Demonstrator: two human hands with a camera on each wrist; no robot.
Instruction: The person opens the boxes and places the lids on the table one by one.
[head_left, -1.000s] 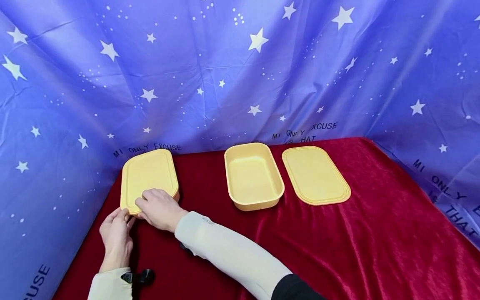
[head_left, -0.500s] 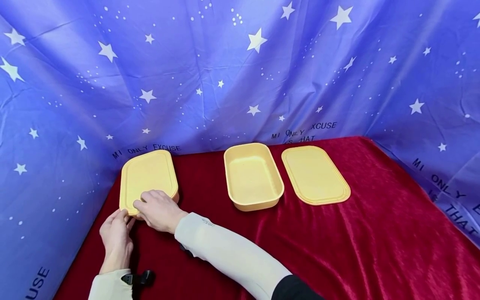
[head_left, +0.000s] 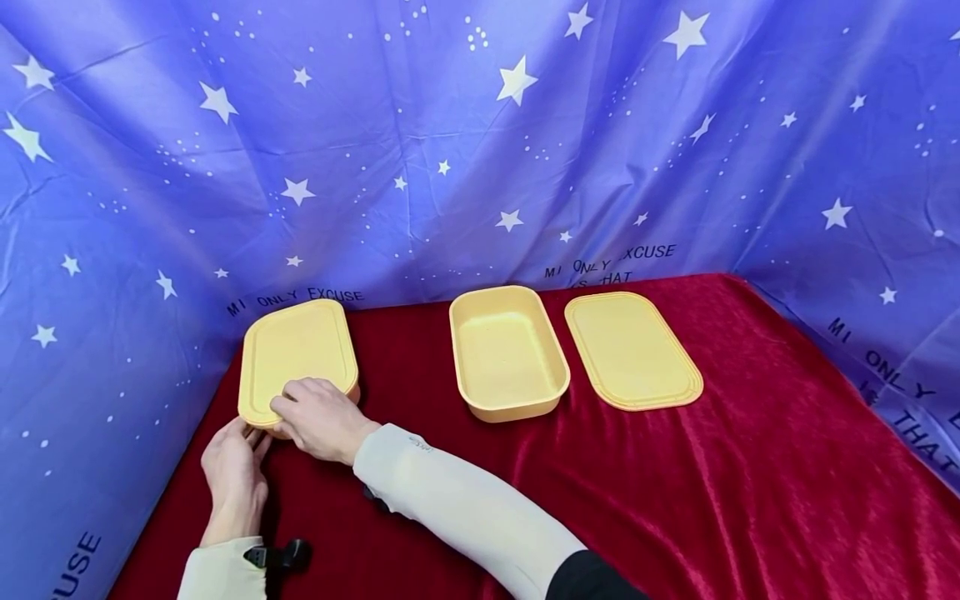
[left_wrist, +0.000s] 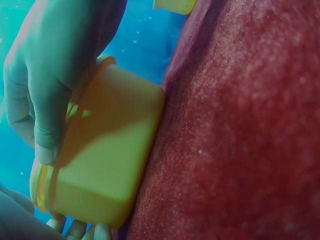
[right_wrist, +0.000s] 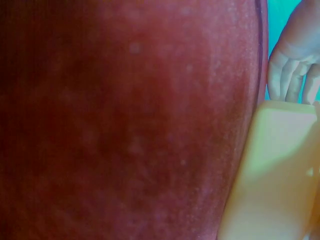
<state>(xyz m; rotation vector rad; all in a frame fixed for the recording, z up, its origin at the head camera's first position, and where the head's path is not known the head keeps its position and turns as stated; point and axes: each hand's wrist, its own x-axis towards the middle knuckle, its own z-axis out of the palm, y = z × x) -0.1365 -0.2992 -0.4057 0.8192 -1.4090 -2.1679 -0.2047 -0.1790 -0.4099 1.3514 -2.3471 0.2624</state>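
Observation:
A yellow food container with its yellow lid on top stands at the left of the table. My right hand grips its near edge, fingers bent over the lid and thumb at the rim, as the left wrist view shows. At the near left corner, my left hand holds the container, its fingertips against the end wall just under the lid's edge. A second yellow container, without a lid, sits mid-table with its inside bare. Its matching flat lid lies to the right.
Dark red velvet cloth covers the table and has folds at the right. A blue curtain with white stars hangs behind and on both sides. The left container stands close to the left curtain.
My left fingertips have slipped from the top of the lid's near left corner to below its edge. The right hand keeps its hold, and the other container and lid have stayed put.

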